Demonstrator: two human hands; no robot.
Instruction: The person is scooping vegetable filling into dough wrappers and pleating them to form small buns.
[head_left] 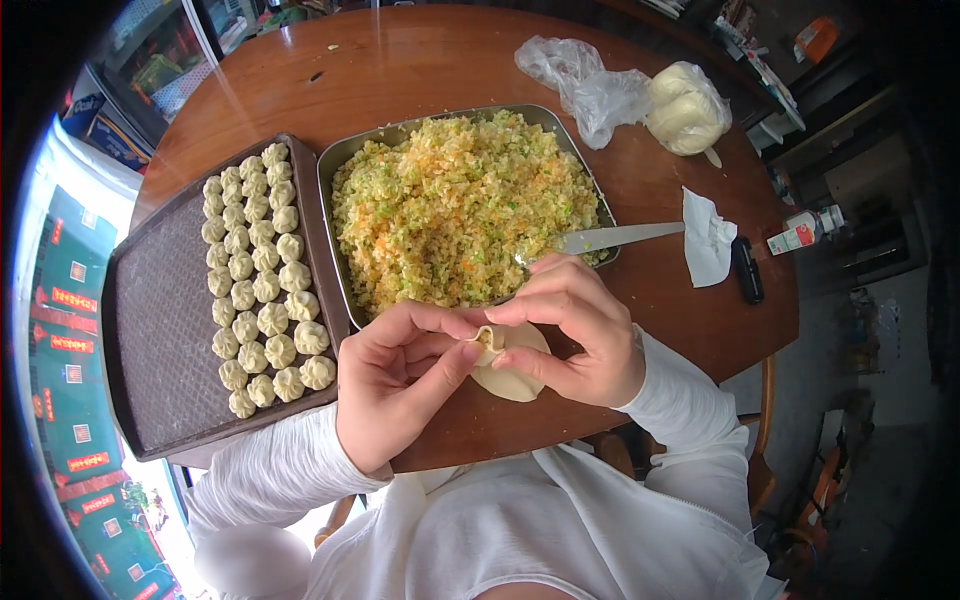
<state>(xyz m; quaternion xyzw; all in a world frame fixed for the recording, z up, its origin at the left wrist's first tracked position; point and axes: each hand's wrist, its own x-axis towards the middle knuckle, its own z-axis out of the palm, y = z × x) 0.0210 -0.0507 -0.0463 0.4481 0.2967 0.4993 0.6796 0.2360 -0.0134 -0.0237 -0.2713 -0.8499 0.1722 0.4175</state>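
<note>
Seen from above, two bare hands in white sleeves meet over a round brown wooden table [700, 325]; between their fingertips is a small pale dumpling [489, 341], its top slightly open, just in front of the person's chest. The left hand [402, 370] has its thumb and fingers drawn narrow on the dumpling's left side; the right hand [580, 330] holds the other side, thumb below and forefinger above, with only a narrow gap between; a flat, pale round of dough [510, 382] lies just below.

Beyond the hands stands a metal pan [327, 215], heaped with chopped yellow, green and orange filling [460, 200]; a metal utensil [635, 236] sticks out over its right rim. To the left, a dark tray [160, 310] carries rows of pleated dumplings [268, 287] along its right side; to the far right are a clear plastic bag [585, 88], a bagged lump of dough [688, 108], a white paper sheet [708, 242], a small black object [746, 270] and a bottle [805, 230].
</note>
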